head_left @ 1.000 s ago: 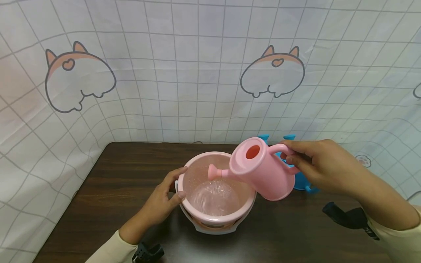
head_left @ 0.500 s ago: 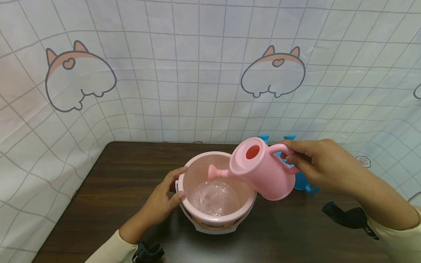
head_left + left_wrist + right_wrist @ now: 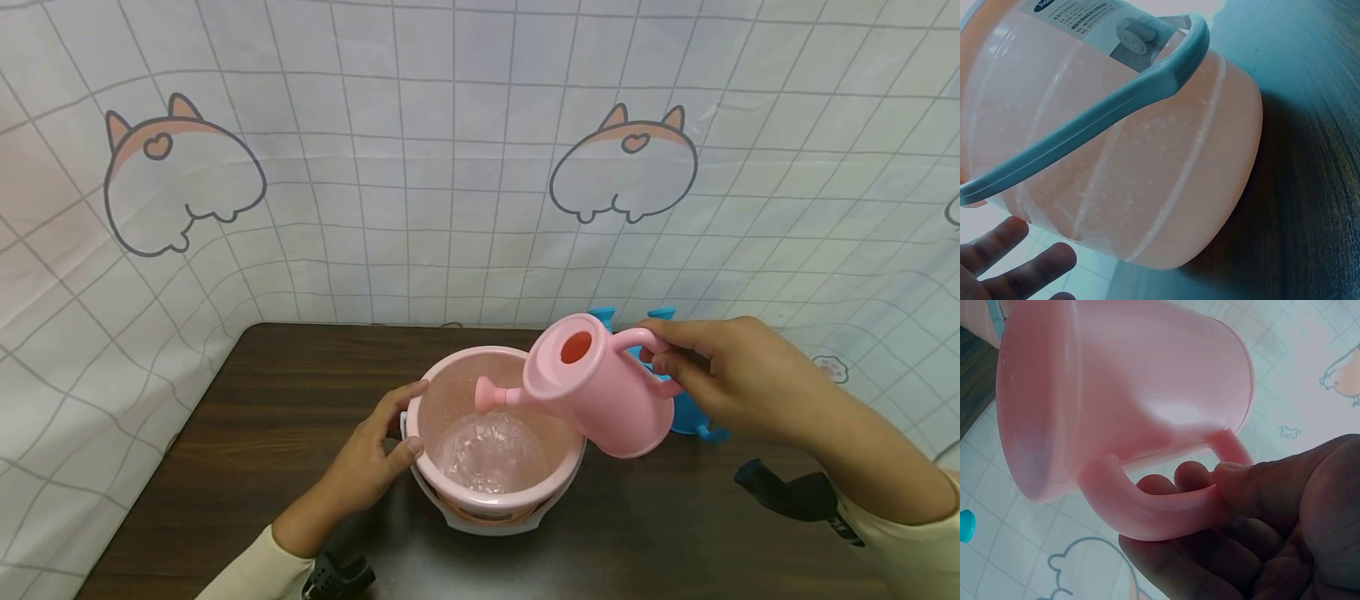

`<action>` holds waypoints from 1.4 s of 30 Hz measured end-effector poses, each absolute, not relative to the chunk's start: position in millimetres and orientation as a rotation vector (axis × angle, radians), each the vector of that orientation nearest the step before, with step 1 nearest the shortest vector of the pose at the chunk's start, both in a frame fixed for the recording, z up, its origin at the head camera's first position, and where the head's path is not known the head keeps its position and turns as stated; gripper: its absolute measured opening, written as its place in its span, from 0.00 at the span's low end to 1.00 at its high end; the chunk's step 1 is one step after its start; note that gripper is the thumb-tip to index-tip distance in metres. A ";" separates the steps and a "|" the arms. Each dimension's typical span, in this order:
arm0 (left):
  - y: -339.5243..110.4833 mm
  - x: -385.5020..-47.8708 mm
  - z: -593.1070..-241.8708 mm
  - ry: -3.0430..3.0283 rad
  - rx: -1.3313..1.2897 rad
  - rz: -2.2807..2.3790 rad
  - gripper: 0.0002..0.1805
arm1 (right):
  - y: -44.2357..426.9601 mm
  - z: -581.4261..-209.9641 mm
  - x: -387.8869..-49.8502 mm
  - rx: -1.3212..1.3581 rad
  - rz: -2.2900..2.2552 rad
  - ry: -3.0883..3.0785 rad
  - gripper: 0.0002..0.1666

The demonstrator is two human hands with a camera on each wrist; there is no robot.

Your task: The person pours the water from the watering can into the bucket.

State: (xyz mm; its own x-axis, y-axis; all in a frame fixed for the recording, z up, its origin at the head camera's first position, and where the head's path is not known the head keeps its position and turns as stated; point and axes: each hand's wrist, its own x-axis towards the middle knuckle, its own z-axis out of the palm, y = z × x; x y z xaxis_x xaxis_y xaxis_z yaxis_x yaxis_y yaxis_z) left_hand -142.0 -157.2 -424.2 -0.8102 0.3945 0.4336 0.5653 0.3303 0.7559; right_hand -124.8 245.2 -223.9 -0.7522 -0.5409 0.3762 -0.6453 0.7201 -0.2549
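In the head view a pink bucket [image 3: 558, 485] stands on the table, with rippling water [image 3: 487, 454] inside. My left hand [image 3: 367, 458] holds its left rim, thumb toward the near side and a finger toward the far side. In the left wrist view, other fingers [image 3: 1041, 269] hang beside the bucket wall, below the grey-blue bail handle [image 3: 1085, 134]. My right hand [image 3: 750, 379] grips the handle of a pink watering can [image 3: 615, 408], thumb against curled fingers. The can tilts left, and its rose [image 3: 490, 395] sits over the bucket opening.
Blue plastic things [image 3: 688, 415] stand behind the watering can, mostly hidden by it and my right hand. The dark wooden table [image 3: 255, 417] ends at a grid-patterned curtain [image 3: 420, 208] behind and at the sides. Black wrist mounts [image 3: 787, 493] stick out below both forearms.
Ripples in the bucket's water keep shifting beneath the rose. Both hands, the can and the bucket stay nearly in place.
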 end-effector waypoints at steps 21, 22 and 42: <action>-157.9 -142.3 -424.1 -2.432 -0.878 -1.478 0.33 | 245.6 -224.6 -126.1 0.941 0.544 -2.630 0.23; -157.8 -142.2 -423.9 -2.436 -0.874 -1.478 0.33 | 245.5 -224.6 -126.0 0.941 0.542 -2.630 0.23; -157.0 -141.5 -423.1 -2.445 -0.861 -1.485 0.33 | 244.5 -222.4 -126.4 0.974 0.530 -2.613 0.23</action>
State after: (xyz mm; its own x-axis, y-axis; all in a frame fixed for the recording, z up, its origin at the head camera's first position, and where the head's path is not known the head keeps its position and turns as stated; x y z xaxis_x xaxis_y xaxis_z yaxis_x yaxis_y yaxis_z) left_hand -141.5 -157.0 -423.1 -0.8231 0.3924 0.4105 0.5452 0.3436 0.7647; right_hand -126.4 244.5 -222.4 -0.7243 -0.5618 0.3997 -0.6731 0.7017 -0.2335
